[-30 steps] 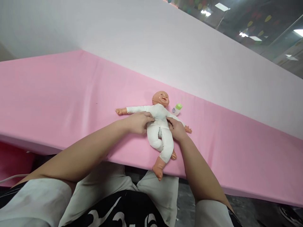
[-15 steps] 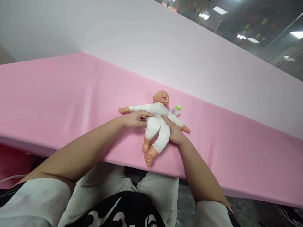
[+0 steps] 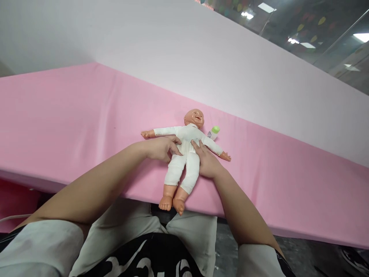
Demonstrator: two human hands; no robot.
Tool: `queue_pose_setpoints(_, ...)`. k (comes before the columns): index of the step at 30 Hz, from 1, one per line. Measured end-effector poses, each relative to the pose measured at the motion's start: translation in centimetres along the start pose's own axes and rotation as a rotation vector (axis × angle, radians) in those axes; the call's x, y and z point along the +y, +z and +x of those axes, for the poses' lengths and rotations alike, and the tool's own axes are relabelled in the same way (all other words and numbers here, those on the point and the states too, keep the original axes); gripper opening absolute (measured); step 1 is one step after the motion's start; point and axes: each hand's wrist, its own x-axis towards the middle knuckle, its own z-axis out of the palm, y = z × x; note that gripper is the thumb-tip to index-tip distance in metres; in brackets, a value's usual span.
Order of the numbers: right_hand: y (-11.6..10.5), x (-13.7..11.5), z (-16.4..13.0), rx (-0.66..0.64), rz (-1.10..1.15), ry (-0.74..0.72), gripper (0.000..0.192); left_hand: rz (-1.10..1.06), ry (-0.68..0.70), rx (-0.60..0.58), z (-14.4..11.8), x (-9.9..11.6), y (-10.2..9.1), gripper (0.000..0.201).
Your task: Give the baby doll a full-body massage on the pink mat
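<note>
A baby doll [image 3: 190,134] with a bald plastic head and a white cloth body lies face up on the pink padded surface [image 3: 72,115]. Its arms stretch out to the sides, and its legs point toward me, with the feet at the front edge. At the doll's waist, on its left side in the picture, my left hand [image 3: 161,148] touches the cloth with thumb and fingers apart. On the other side my right hand [image 3: 208,161] rests against the belly and hip, its visible fingers spread.
A small bottle [image 3: 213,132] with a light green cap lies beside the doll's shoulder. A white wall [image 3: 173,50] rises behind the pink surface, with glass [image 3: 291,30] above it at the upper right. My lap [image 3: 127,227] is just below the front edge.
The doll's legs have gone from bent and turned to straighter, with the feet nearer the front edge. Both hands stay at its waist, shifted slightly; the right hand's fingers are more spread.
</note>
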Motion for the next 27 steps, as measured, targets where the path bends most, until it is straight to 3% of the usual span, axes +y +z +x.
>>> queue_pose_setpoints(6, 0.3, -0.6, 0.4, -0.024, 0.0, -0.001, 0.112, 0.152, -0.001, -0.003, -0.9, 1.9, -0.4, 0.051)
queue_pose_setpoints(12, 0.0, -0.6, 0.6, -0.044, 0.083, -0.051, 0.114, 0.184, -0.033, -0.037, -1.7, 1.9, -2.0, 0.052)
queue_pose_setpoints(15, -0.9, 0.3, 0.4, -0.043, 0.15, -0.063, 0.105, 0.129, -0.019, 0.002, -1.4, 1.5, -3.2, 0.044)
queue_pose_setpoints(17, -1.5, 1.2, 0.7, -0.017, 0.265, -0.064, 0.092, 0.075, -0.014, 0.124, -0.3, 1.1, -3.9, 0.035)
queue_pose_setpoints(19, -1.9, 2.1, 1.8, 0.077, 0.38, 0.0, 0.073, 0.036, -0.065, 0.348, 1.6, 0.4, -4.3, 0.033)
queue_pose_setpoints(23, -2.0, 2.9, 6.8, 0.42, 0.435, 0.133, 0.039, 0.064, -0.14, 0.702, 7.5, -0.7, -4.5, 0.044)
queue_pose_setpoints(25, -1.8, 3.2, 10.3, 0.598, 0.419, 0.129, 0.042, -0.009, -0.192, 0.777, 10.8, -1.1, -4.5, 0.053)
queue_pose_setpoints(27, -1.6, 3.7, 13.9, 0.702, 0.442, 0.153, 0.056, -0.09, -0.264, 0.849, 13.7, -1.6, -4.3, 0.056)
